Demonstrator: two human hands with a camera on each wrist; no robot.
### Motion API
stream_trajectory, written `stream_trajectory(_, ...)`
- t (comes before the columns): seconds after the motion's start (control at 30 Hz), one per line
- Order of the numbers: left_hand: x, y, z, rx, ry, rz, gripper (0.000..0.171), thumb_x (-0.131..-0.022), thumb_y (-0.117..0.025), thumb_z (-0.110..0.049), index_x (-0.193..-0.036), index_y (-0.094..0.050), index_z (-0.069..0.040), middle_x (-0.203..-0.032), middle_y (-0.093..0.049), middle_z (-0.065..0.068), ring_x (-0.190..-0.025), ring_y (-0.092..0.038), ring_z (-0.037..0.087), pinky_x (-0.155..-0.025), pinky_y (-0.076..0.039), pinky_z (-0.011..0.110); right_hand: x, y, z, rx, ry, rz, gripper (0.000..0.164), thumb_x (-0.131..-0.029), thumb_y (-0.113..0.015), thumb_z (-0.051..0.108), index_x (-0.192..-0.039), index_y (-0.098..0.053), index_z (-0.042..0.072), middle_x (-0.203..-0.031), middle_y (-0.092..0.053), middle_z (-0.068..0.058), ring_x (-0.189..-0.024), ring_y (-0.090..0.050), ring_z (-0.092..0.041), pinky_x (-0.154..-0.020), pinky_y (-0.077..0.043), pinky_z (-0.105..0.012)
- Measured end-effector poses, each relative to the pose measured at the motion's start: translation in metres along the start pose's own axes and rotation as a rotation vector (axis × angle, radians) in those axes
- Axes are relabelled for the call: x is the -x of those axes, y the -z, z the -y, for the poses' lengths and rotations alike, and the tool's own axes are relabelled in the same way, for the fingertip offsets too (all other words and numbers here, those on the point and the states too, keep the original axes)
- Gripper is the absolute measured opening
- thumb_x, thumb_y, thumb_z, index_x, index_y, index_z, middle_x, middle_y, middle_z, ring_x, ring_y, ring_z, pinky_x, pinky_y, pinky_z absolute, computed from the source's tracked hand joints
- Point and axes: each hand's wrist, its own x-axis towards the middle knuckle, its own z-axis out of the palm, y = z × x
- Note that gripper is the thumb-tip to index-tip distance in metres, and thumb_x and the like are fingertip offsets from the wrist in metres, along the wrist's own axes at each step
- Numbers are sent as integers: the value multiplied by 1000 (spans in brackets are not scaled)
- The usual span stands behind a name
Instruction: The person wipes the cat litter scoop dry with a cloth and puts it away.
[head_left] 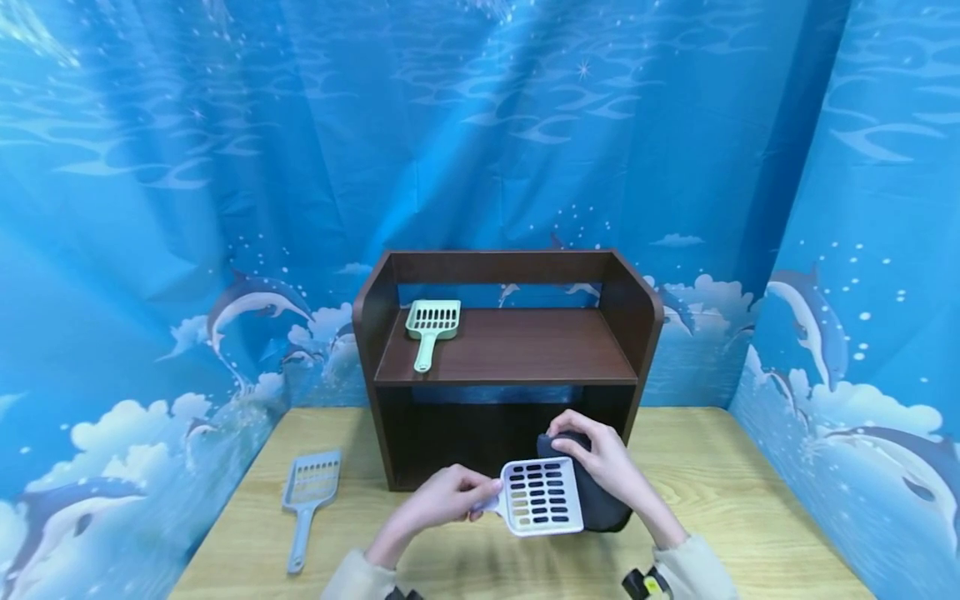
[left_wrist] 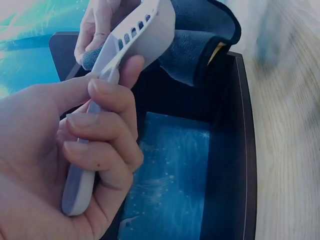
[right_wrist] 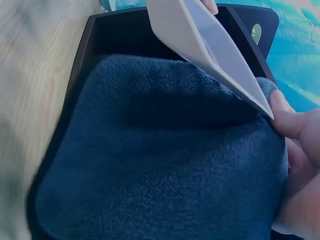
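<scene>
My left hand (head_left: pixel 450 497) grips the handle of a pale lavender-white slotted litter scoop (head_left: pixel 542 497), its fingers curled round it in the left wrist view. The scoop's head points right, in front of the shelf. My right hand (head_left: pixel 600 458) pinches a dark blue-grey plush cloth (head_left: pixel 603 504) by its upper edge, and the cloth hangs down behind the scoop. In the right wrist view the scoop's rim touches or nearly touches the cloth (right_wrist: pixel 165 150) close to my right thumb; exact contact is hard to tell.
A dark brown two-tier shelf (head_left: pixel 517 382) stands on the wooden table (head_left: pixel 697 483). On its upper board, at the left, lies a green litter scoop (head_left: pixel 426 342). A grey-blue litter scoop (head_left: pixel 302 529) lies on the table to the left. Ocean-print curtains (head_left: pixel 480 125) hang behind and at the sides.
</scene>
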Motion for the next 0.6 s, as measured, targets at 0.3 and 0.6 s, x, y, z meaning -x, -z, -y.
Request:
stream_trajectory(0.3, -4, -2, -10, -63, 14, 10, 45, -89, -51, -49, -63, -64, -14, -50, -48, -12, -43, -38, 1, -39, -26, 18, -14, -2, 18, 140, 17, 207, 5, -86, -62, 32, -91, -59, 33, -89, -58, 23, -81, -55, 1, -75, -48, -26)
stream_trajectory(0.6, -9, -9, -21, -74, 20, 4, 50, -88, -52, -50, -57, -61, -12, -47, -47, -13, -42, -39, 1, -40, -27, 18, -23, -20, 39, 277, 120, 308, 11, -85, -63, 34, -92, -56, 39, -86, -51, 23, -78, -48, 2, -69, -45, -22)
